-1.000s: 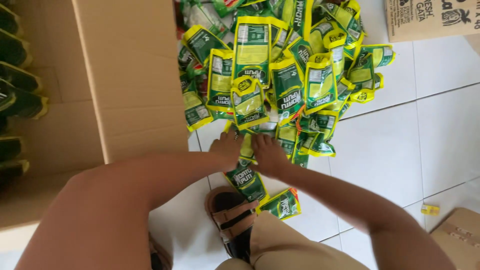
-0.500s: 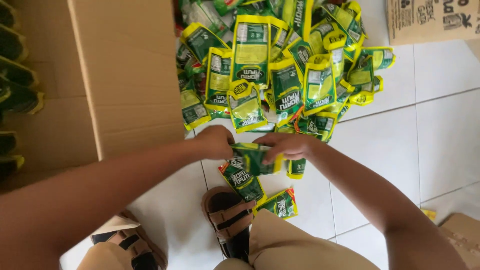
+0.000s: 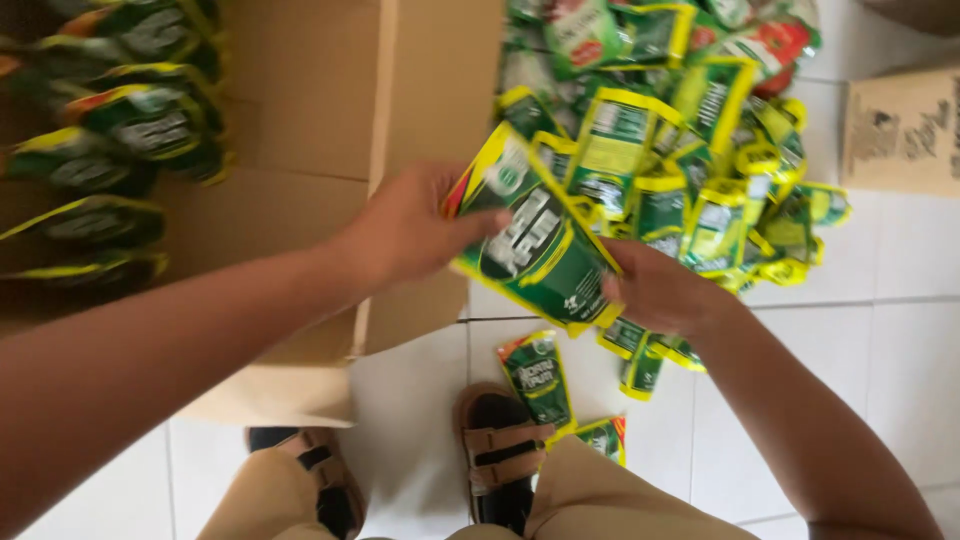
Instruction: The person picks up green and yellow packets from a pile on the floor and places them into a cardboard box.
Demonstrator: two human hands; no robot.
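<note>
Green and yellow, glossy plastic, the flat sachet stack (image 3: 540, 250) was held up in the air between both hands, tilted with its upper end toward the box and its lower end toward the right. The left hand (image 3: 410, 225) gripped the stack's upper left edge, thumb laid across the front face and the other fingers curled behind, pinching it. The right hand (image 3: 655, 290) supported the lower right corner from underneath, its fingers pressed together against the back; their tips were hidden by the packet.

Just left of the stack stood an open brown cardboard box (image 3: 320, 130), its flap upright, with a column of similar green sachets (image 3: 120, 150) packed along its far left side. Behind and to the right lay a loose heap of green-and-yellow sachets (image 3: 700, 150) on the white tiled floor (image 3: 880, 330). A few single sachets (image 3: 537, 375) lay on the tiles below the hands, just beside the person's brown strapped sandal (image 3: 497, 450). A second small cardboard carton (image 3: 900, 130) sat at the upper right.
</note>
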